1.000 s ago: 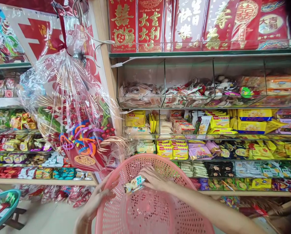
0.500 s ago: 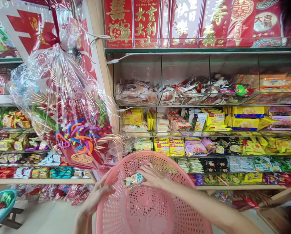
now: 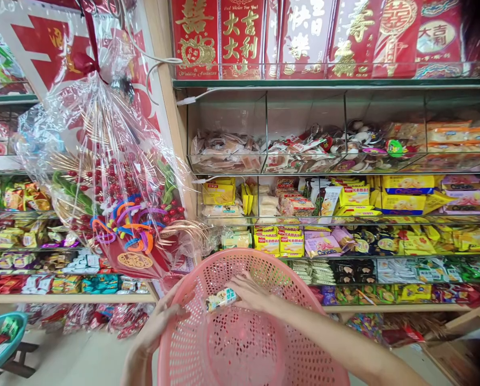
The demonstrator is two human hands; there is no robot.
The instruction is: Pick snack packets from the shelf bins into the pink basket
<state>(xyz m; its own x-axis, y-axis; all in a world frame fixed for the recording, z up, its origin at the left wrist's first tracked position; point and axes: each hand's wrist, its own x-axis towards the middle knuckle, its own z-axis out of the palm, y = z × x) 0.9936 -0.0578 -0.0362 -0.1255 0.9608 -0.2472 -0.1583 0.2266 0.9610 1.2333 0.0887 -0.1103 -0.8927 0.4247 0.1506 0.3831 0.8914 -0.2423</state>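
A pink perforated plastic basket [image 3: 304, 284] is tilted toward me in front of the shelves. At its left rim, my left hand [image 3: 159, 321] is closed, with the fingers reaching over the edge to the inside. My right hand [image 3: 251, 292] reaches into the basket from the right. Its fingers are closed on the right end of a small wrapped snack bar [image 3: 220, 299] with green lettering on a pale wrapper. The bar lies near the upper left inner wall; whether it touches the wall I cannot tell.
Shelves ahead carry yellow KAMAN snack packs [image 3: 279, 242], purple packs [image 3: 322, 244] and red envelopes [image 3: 242, 40]. A plastic-wrapped bouquet [image 3: 115, 177] hangs at left. A teal basket [image 3: 6, 348] of packets stands at lower left on a dark stool [image 3: 20, 360].
The snack bar and my right hand have shifted very slightly. My left hand and the basket have hardly moved.
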